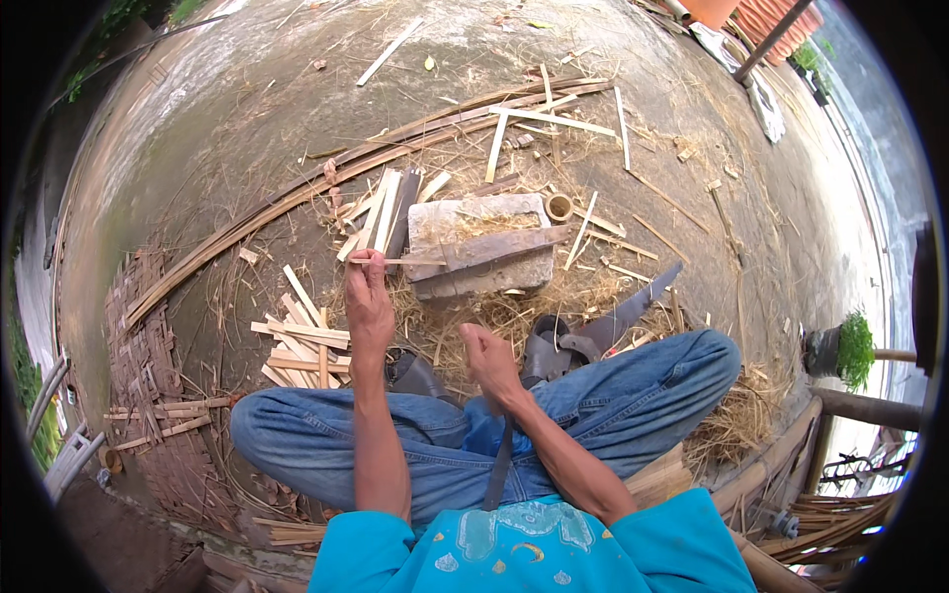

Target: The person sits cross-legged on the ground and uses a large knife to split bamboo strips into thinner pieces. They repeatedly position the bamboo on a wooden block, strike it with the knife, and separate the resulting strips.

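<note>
My left hand (370,308) is closed in a pinch on the end of a thin bamboo strip (420,262). The strip points right, its far end over the left side of a stone block (524,282). A long brownish flat piece (504,249), blade-like in shape, lies slantwise across that block. Above my lap my right hand (491,362) is curled shut, slightly blurred, and what it holds is hidden. From under its wrist a dark, flat, narrow strip (500,465) runs down to my lap; I cannot tell whether the hand grips it.
Split bamboo pieces (311,341) are heaped beside my left knee. Long bamboo strips (247,225) curve across the ground beyond. A bamboo tube (559,207) stands by the block. A grey pointed blade (633,309) lies near my right shin. Shavings (736,415) litter the ground.
</note>
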Tool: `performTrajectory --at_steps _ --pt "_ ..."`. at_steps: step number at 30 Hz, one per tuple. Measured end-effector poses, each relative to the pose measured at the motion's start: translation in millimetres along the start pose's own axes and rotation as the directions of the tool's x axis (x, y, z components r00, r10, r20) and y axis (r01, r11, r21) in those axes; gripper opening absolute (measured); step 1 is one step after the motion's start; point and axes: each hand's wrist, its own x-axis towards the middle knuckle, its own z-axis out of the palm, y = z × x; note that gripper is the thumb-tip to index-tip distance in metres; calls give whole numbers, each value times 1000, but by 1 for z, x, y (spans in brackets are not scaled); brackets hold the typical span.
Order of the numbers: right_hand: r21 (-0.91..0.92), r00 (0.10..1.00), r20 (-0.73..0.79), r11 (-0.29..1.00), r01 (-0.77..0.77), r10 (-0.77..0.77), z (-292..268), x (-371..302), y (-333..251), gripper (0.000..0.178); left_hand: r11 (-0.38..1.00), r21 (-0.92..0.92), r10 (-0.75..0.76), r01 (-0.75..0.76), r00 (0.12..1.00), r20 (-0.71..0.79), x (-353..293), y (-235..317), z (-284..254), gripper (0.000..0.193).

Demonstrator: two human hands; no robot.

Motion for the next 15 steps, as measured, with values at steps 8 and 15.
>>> performTrajectory --at_steps 8,15 --pt "147 992 103 987 58 -74 31 -4 -39 39 991 126 53 -46 998 -46 -7 11 5 42" --pt "-50 995 -97 999 16 -21 5 21 24 53 991 81 114 -111 993 -37 -5 14 10 35"
